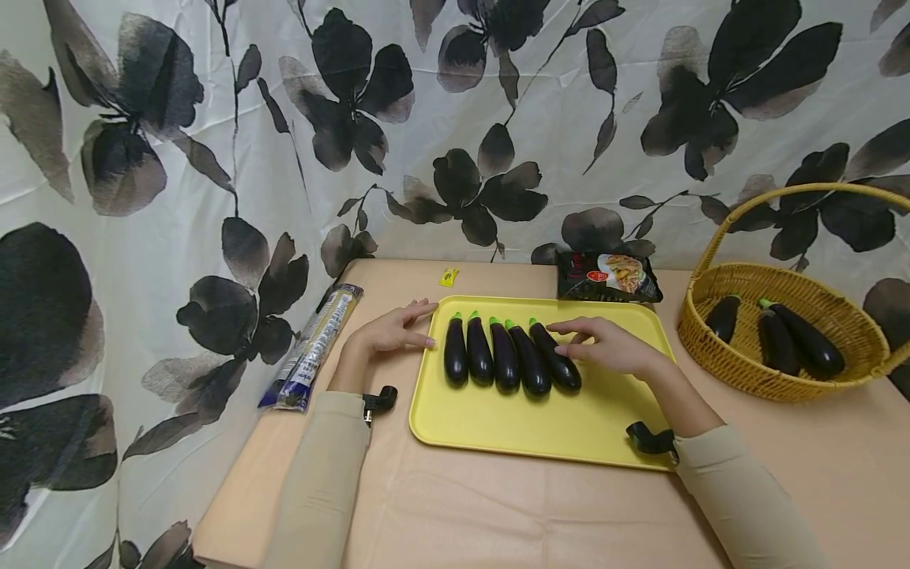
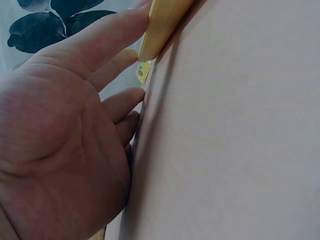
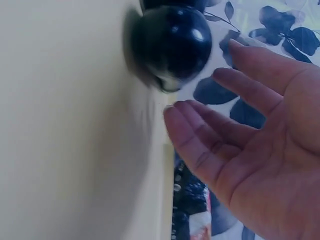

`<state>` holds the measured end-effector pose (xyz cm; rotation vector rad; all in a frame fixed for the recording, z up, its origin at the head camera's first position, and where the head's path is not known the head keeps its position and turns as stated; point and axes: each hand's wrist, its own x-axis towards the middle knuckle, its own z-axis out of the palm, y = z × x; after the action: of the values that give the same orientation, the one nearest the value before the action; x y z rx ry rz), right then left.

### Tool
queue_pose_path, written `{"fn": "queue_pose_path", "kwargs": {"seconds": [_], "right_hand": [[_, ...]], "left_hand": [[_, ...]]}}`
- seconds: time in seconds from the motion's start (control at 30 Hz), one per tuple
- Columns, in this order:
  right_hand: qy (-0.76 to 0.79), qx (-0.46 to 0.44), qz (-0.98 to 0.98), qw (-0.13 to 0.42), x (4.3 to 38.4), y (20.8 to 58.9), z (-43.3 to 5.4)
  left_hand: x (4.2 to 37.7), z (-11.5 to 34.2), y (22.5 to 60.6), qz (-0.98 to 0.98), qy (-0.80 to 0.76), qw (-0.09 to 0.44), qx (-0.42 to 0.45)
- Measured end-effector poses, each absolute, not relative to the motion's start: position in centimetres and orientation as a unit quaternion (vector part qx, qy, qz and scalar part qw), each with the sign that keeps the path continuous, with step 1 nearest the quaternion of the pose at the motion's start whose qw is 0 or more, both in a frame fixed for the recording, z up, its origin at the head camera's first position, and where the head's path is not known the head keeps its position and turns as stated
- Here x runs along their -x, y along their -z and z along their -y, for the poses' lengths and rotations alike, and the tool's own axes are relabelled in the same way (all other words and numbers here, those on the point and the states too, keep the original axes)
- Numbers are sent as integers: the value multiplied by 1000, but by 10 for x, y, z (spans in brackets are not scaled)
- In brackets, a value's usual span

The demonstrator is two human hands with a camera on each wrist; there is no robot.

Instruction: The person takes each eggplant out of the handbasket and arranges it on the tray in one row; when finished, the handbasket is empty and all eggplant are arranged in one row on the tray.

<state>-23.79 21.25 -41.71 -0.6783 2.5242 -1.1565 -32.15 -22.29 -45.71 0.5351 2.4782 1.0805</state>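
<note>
Several dark purple eggplants (image 1: 505, 359) with green stem ends lie side by side in a row on the left half of a yellow tray (image 1: 498, 431). My left hand (image 1: 392, 328) touches the tray's left edge with its fingers extended; the left wrist view shows the thumb at the yellow rim (image 2: 159, 30). At the right end of the row, my right hand (image 1: 607, 344) is beside the slightly slanted last eggplant (image 1: 558, 365). In the right wrist view its fingers (image 3: 192, 142) are loosely bent and spread, with a gap between them and the shiny eggplant (image 3: 172, 45).
A wicker basket (image 1: 732, 375) with several eggplants stands right of the tray. Behind the tray are a black food packet (image 1: 607, 278) and a small yellow wrapper (image 1: 449, 276). A long plastic package (image 1: 313, 348) lies along the table's left edge. A floral curtain (image 1: 455, 118) hangs behind.
</note>
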Motion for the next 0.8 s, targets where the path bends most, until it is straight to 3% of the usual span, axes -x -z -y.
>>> {"fn": "queue_pose_path", "kwargs": {"seconds": [0.37, 0.8], "right_hand": [[387, 211, -897, 16, 229, 384, -243], [403, 142, -902, -60, 221, 364, -279]], "left_hand": [[321, 223, 456, -886, -376, 191, -192], [321, 224, 457, -880, -382, 192, -207]]}}
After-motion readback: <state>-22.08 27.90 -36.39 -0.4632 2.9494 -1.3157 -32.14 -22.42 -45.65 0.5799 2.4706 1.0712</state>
